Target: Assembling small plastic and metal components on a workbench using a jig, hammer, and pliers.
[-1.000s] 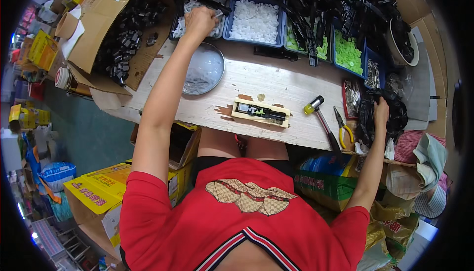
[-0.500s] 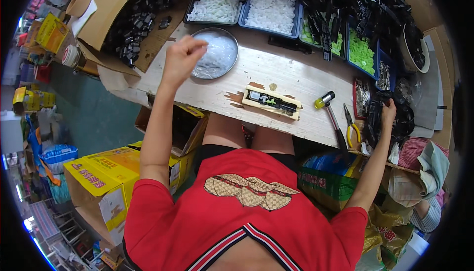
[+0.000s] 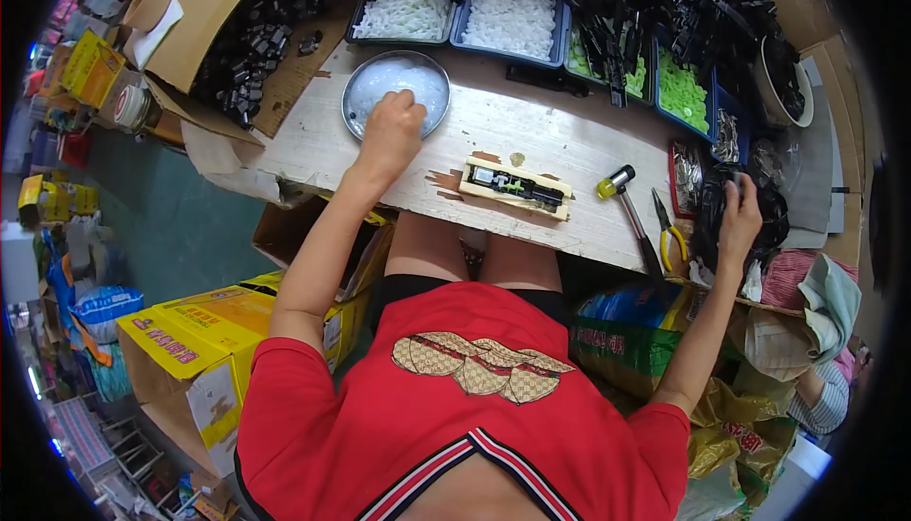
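My left hand (image 3: 394, 132) is over the near right side of a round metal dish (image 3: 446, 94), with its fingers bent together at the whitish, clear contents. What they pinch, if anything, is hidden. At the right, my right hand (image 3: 742, 215) is closed above a black plastic bag (image 3: 773, 227), fingers curled. A small dark thing seems to show at its fingertips, too small to name. Between the hands, a cream slotted block (image 3: 472, 185) holds a black assembly (image 3: 520, 186) with light green and silvery parts. Neither hand touches it.
A hammer (image 3: 634, 210) and yellow-handled pliers (image 3: 670, 229) lie right of the block. Behind stand bins of white pieces (image 3: 508, 18) and green pieces (image 3: 683, 92), with long black parts (image 3: 607, 46) heaped above. An open carton (image 3: 213, 9) of black pieces is at the left.
My left hand has come down from above the dish to its contents. My right hand has lifted slightly from within the black bag, fingers now curled above it. The view has shifted slightly.
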